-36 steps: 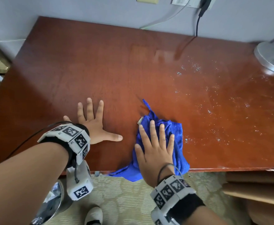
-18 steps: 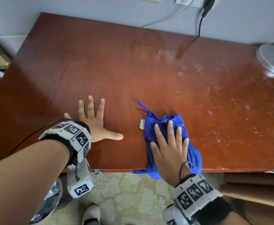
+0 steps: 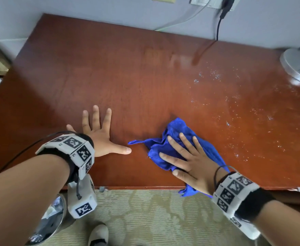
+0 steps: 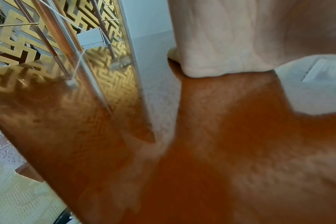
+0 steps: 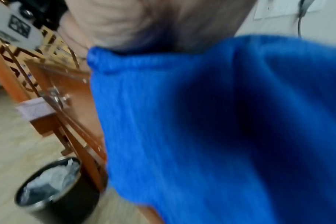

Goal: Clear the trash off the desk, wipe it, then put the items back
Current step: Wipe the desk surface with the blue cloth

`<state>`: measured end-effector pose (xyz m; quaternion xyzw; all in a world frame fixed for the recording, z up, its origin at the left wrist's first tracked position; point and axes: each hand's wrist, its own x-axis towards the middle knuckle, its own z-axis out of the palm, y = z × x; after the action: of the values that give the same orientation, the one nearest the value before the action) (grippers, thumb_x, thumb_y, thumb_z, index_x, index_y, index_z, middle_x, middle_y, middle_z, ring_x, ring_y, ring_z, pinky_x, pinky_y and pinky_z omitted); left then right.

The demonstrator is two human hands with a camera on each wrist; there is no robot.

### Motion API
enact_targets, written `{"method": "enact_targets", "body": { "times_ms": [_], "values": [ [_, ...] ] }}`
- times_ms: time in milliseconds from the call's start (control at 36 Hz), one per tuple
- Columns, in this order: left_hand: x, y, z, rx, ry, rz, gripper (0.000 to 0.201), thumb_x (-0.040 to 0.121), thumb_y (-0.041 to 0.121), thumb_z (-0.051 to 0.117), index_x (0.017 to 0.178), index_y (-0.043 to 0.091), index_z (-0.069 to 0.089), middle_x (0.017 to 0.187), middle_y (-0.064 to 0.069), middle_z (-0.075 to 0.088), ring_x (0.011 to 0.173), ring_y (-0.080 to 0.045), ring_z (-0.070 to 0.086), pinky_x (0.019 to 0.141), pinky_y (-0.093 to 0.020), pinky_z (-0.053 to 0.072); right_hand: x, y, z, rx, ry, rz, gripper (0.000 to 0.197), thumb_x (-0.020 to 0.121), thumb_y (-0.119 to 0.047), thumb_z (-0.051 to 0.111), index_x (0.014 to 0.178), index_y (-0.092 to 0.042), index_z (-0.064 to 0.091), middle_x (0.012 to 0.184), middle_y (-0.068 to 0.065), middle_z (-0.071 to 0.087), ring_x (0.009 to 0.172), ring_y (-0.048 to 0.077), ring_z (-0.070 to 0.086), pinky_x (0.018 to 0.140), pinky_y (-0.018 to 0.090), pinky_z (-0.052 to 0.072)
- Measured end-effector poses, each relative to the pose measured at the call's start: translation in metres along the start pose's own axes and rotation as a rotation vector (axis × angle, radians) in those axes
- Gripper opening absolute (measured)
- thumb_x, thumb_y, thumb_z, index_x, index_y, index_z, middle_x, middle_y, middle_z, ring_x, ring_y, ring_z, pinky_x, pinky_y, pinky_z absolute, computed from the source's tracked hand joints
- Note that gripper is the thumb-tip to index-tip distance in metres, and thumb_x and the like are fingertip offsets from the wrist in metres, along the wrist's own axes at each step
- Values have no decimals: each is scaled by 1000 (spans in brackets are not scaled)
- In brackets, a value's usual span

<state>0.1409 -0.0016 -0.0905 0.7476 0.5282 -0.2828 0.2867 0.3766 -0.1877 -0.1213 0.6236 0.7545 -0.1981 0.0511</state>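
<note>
A crumpled blue cloth (image 3: 176, 134) lies near the front edge of the reddish-brown desk (image 3: 128, 77), one corner hanging over the edge. My right hand (image 3: 190, 160) presses flat on the cloth with straight, spread fingers. In the right wrist view the blue cloth (image 5: 220, 128) fills most of the blurred picture under my palm. My left hand (image 3: 99, 134) lies flat on the bare desk to the left of the cloth, fingers spread and thumb pointing toward it. The left wrist view shows my palm (image 4: 240, 37) on the desk top (image 4: 201, 151).
Wet droplets (image 3: 234, 107) glisten on the desk's right half. A silver lamp base (image 3: 298, 66) stands at the back right corner. A black cable (image 3: 218, 25) hangs from a wall socket. A trash bin (image 5: 50, 184) holding crumpled paper stands on the carpet under the desk's left front.
My right hand has slid the cloth to the right along the front edge, and the cloth has bunched up differently. The left hand has stayed planted on the desk.
</note>
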Motion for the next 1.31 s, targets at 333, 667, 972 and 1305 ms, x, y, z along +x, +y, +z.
{"method": "enact_targets", "body": {
  "times_ms": [333, 667, 972, 1305],
  "values": [
    [0, 2, 1, -4, 16, -8, 138, 52, 86, 60, 138, 39, -37, 139, 3, -54, 133, -26, -43, 106, -67, -12, -14, -76, -31, 372, 215, 954, 65, 89, -62, 31, 143, -26, 26, 147, 1, 25, 131, 22, 31, 104, 34, 32],
    [1, 1, 1, -11, -8, 18, 138, 55, 85, 59, 137, 35, -40, 135, 1, -58, 130, -28, -47, 103, -69, -16, 57, -80, -11, 362, -44, 1218, 84, 77, -83, 12, 136, -44, -33, 148, 20, -35, 139, 39, -25, 107, 67, -2],
    [5, 0, 2, 6, -8, 33, 140, 53, 90, 54, 133, 31, -45, 131, -3, -61, 128, -31, -48, 101, -71, -15, 57, -65, -27, 207, -199, 1068, 85, 74, -84, 9, 120, -39, -47, 146, 19, -40, 140, 40, -25, 110, 66, 3],
    [5, 2, -10, -67, 72, 36, 114, 65, 90, 37, 146, 36, -23, 154, -3, -31, 141, -31, -29, 107, -70, -7, 70, -45, -42, 193, -219, 942, 89, 76, -84, 23, 124, -45, -41, 144, 13, -45, 138, 35, -32, 110, 64, -3]
  ]
}}
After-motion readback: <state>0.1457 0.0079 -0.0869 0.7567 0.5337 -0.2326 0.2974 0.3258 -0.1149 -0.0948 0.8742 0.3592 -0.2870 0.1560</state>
